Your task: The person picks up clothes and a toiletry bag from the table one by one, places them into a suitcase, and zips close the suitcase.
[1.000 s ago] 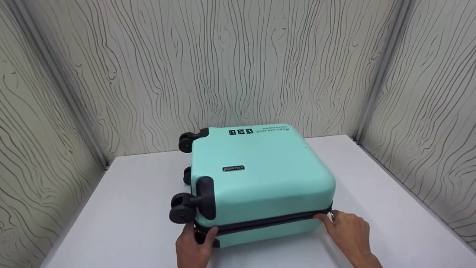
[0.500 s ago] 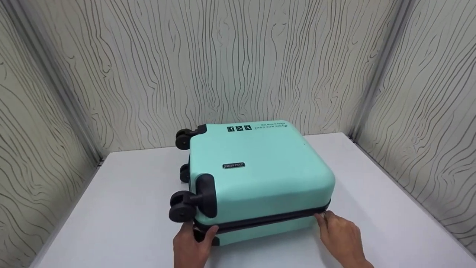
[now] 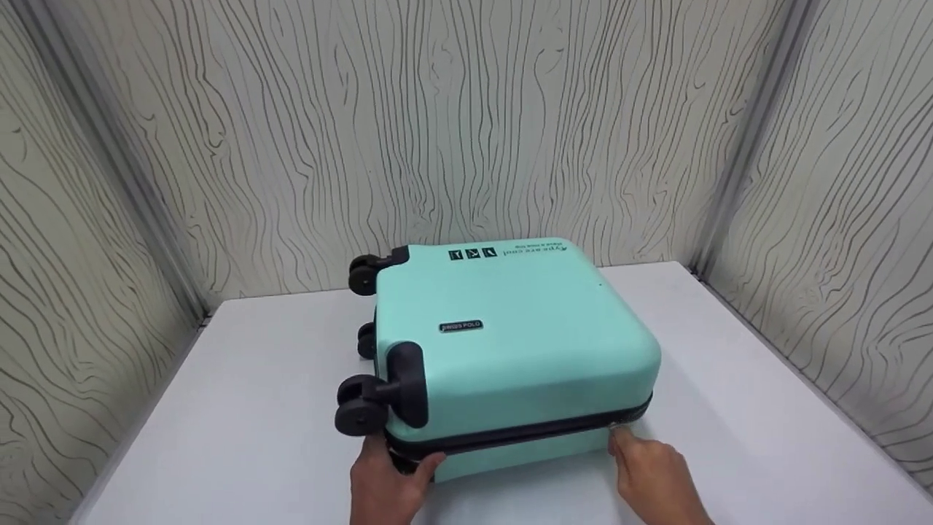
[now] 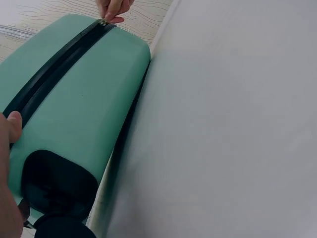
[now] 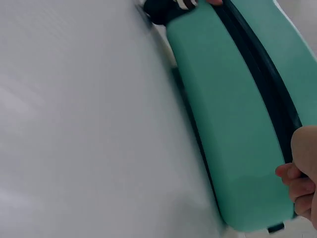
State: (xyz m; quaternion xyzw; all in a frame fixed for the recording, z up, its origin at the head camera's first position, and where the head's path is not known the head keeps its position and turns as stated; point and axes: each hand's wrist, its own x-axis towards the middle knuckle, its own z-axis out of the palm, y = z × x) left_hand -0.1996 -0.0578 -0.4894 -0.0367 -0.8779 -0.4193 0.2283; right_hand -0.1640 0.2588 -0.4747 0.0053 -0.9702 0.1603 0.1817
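Note:
A mint-green hard-shell suitcase lies flat, its black wheels toward the left. Along its near side runs a black zipper. My left hand grips the near left corner under a wheel, thumb close to the zipper band; its other fingers are partly hidden. Near the right end of that side, my right hand pinches the metal zipper pull, fingers curled in, as the left wrist view shows. In the right wrist view the right hand covers part of the zipper band.
The suitcase rests on a white table. Behind it stands a panel with a wood-grain pattern, and similar panels close off the left and right sides. The suitcase's far edge lies near the back panel.
My right hand has moved left along the zipper from the near right corner, pinching the pull. My left hand stays at the near left corner.

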